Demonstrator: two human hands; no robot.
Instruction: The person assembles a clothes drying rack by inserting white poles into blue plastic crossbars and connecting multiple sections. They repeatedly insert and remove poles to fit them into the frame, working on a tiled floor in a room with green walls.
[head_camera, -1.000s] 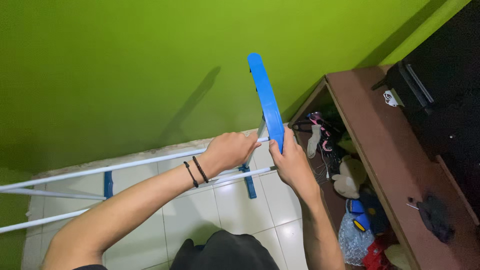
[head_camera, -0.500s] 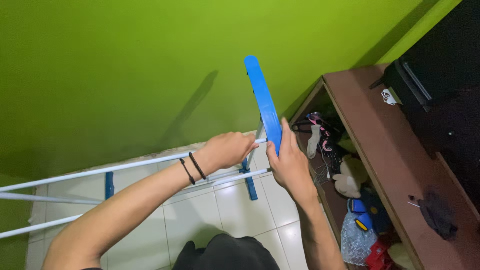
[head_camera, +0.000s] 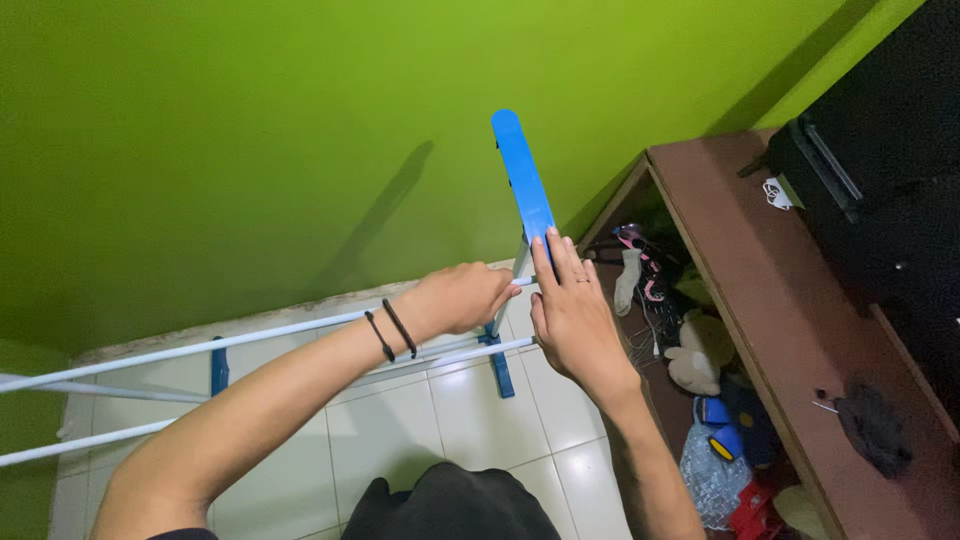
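Looking down from the head camera, the person is working at a white drying rack (head_camera: 250, 335) whose thin rods are running from the left edge toward the middle, above a white tiled floor (head_camera: 470, 420). The left hand (head_camera: 462, 297), wearing two dark bands at the wrist, is curling its fingers shut around the far rod, close to where that rod is meeting a blue upright bar (head_camera: 522, 180). This bar is rising tilted from the rack's end and standing out against the bright green wall (head_camera: 250, 130), casting a slanted shadow to its left. The right hand (head_camera: 570, 315) is lying flat against the lower part of the blue upright bar, fingers straight and pressed together, fingertips pointing up along it, with a ring showing on one finger. Below the hands a blue bracket (head_camera: 498, 362) is reaching down toward the floor, and a second blue bracket (head_camera: 218, 366) is sitting farther left between the rods. To the right, a brown tabletop (head_camera: 790, 300) is stretching from far to near, carrying a black case (head_camera: 850, 190) at its far end and a small dark object (head_camera: 872, 428) nearer. Between the tabletop and the tiles, a cluttered gap (head_camera: 690, 350) is holding a sock, a soft toy and tangled cables.
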